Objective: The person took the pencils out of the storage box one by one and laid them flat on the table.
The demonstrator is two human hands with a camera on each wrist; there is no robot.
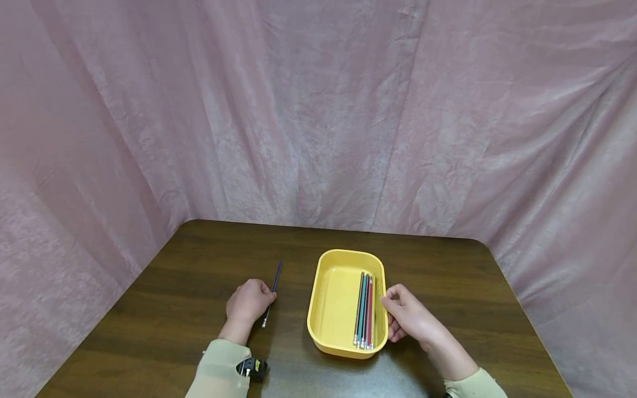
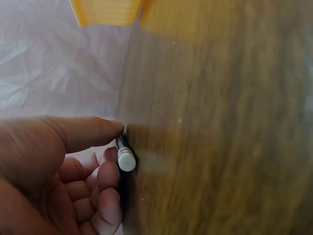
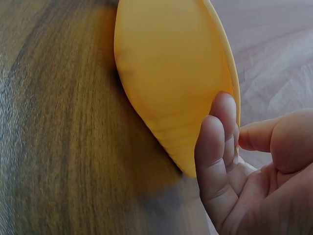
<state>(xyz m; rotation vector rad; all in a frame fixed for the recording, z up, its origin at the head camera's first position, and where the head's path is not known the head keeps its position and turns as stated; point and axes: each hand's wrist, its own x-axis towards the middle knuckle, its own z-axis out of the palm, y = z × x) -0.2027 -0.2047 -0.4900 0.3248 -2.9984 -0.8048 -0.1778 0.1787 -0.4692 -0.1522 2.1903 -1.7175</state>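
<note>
A dark pencil (image 1: pixel 277 274) with a white eraser end (image 2: pixel 127 162) lies at the left of the table. My left hand (image 1: pixel 250 301) pinches it between thumb and fingers, low at the tabletop. To its right stands a yellow tray (image 1: pixel 325 309) with rounded corners. Several pencils (image 1: pixel 365 309), black, teal and red among them, lie side by side along the tray's right wall, eraser ends toward me. My right hand (image 1: pixel 409 316) holds the tray's right rim, thumb on the inner side and fingers against the outer wall (image 3: pixel 166 83).
The brown wooden table (image 1: pixel 199 293) has rounded far corners. Pinkish curtains (image 1: pixel 338 121) hang behind it and on both sides. A black wrist strap device (image 1: pixel 252 369) sits on my left sleeve. A stretch of bare tabletop separates the left hand from the tray.
</note>
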